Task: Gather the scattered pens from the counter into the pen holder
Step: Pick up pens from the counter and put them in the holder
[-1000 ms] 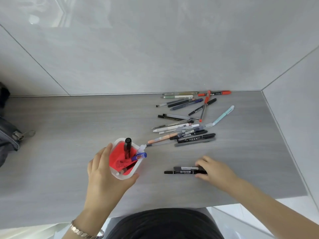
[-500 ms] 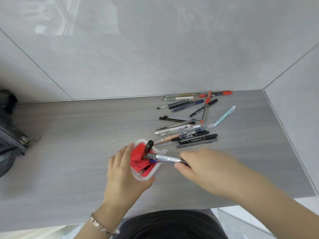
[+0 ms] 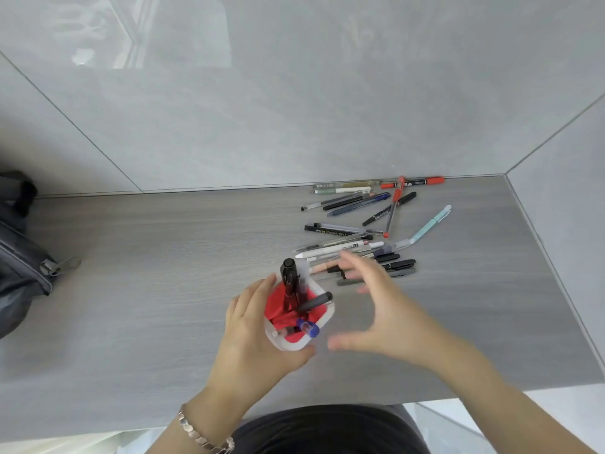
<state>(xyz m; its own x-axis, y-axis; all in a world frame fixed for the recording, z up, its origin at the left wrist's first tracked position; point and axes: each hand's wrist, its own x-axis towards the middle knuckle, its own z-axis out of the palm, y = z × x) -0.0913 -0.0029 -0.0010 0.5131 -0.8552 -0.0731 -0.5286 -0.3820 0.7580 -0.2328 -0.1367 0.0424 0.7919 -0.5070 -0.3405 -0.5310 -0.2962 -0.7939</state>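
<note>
Pens [image 3: 363,239] lie scattered on counter [image 3: 163,257], far right, near the wall. Pen holder [image 3: 299,317], red inside, several pens standing in it; left hand [image 3: 252,335] wrapped round it. Right hand [image 3: 383,316] just beside, fingers [image 3: 353,262] spread wide, empty, blurred.

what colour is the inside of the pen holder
Red inside the translucent white plastic pen holder, seen in the head view.

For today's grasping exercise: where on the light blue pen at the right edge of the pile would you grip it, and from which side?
Grip the light blue pen at mid-barrel, from above, fingers closing across its width. It lies flat and slanted on the counter, its upper end clear of the pile, so the barrel's sides look free; its lower end meets other pens.
</note>
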